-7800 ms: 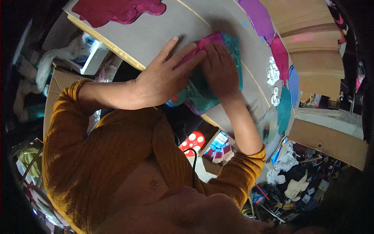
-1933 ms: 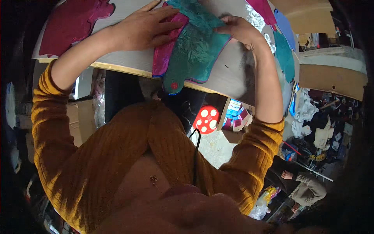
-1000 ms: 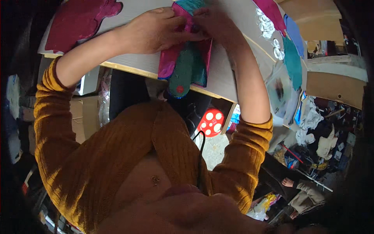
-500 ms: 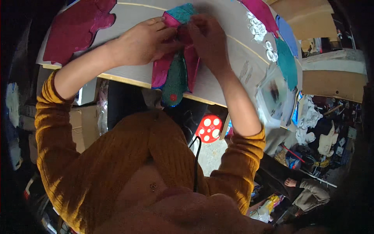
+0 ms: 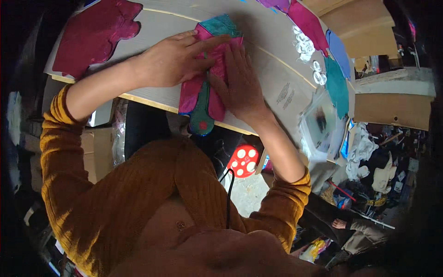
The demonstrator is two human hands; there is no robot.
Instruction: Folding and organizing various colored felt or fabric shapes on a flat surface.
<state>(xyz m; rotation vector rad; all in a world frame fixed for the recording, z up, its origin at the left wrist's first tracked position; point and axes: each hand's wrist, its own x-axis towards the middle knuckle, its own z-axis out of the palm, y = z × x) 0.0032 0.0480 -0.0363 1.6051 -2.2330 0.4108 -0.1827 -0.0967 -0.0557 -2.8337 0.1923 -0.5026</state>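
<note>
A shiny magenta fabric piece [image 5: 189, 91] with a teal end [image 5: 221, 25] lies near the table's front edge. Along its middle runs a dark green strip [image 5: 201, 107], whose rounded tip with a red dot hangs over the edge. My left hand [image 5: 175, 60] rests across the fabric from the left, fingers stretched out. From the right, my right hand [image 5: 240, 85] lies flat on it, fingers pointing away from me. Both palms hide part of the magenta cloth between them.
A dark red fabric stack [image 5: 94, 39] lies at the left. White string bundles [image 5: 303, 44], magenta, blue and teal pieces [image 5: 338, 87] and a clear plastic bag [image 5: 320, 122] lie at the right. Below is a red stool with white dots [image 5: 243, 161]. Another person's hand [image 5: 339, 224] shows lower right.
My right hand has come down from the teal end, its bent fingers now straight and flat on the magenta fabric. My left fingers have spread across the fabric. The teal end is now uncovered.
</note>
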